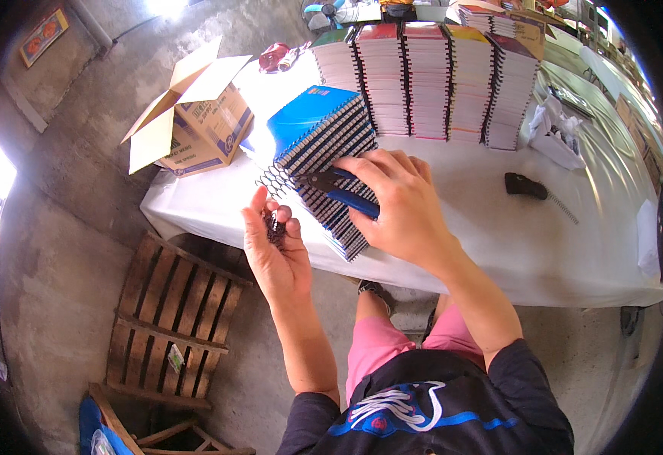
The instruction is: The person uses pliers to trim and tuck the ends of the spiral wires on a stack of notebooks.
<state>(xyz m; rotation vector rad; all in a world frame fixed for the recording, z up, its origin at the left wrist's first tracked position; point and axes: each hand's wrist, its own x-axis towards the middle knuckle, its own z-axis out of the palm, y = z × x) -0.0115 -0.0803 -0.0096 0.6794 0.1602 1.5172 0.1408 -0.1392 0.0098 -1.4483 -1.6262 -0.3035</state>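
Observation:
A stack of blue-covered spiral notebooks (315, 114) stands on the white-covered table in front of me, its wire bindings facing right and toward me. My right hand (405, 203) is closed round pliers (352, 202) with blue handles. Their dark jaws point left, against the coil ends along the side of the stack. My left hand (280, 254) is lower and to the left, palm up, its fingers curled round a small bunch of dark wire pieces (274, 227). Just above its fingertips, loose coil ends (272, 182) stick out from the stack.
Tall stacks of bound notebooks (426, 83) line the far side. An open cardboard box (208, 125) stands at the left. To the right lie a black tool-like object (525, 184), a thin wire coil (563, 208) and a white plastic bag (555, 136). A wooden slatted pallet (172, 318) leans below left.

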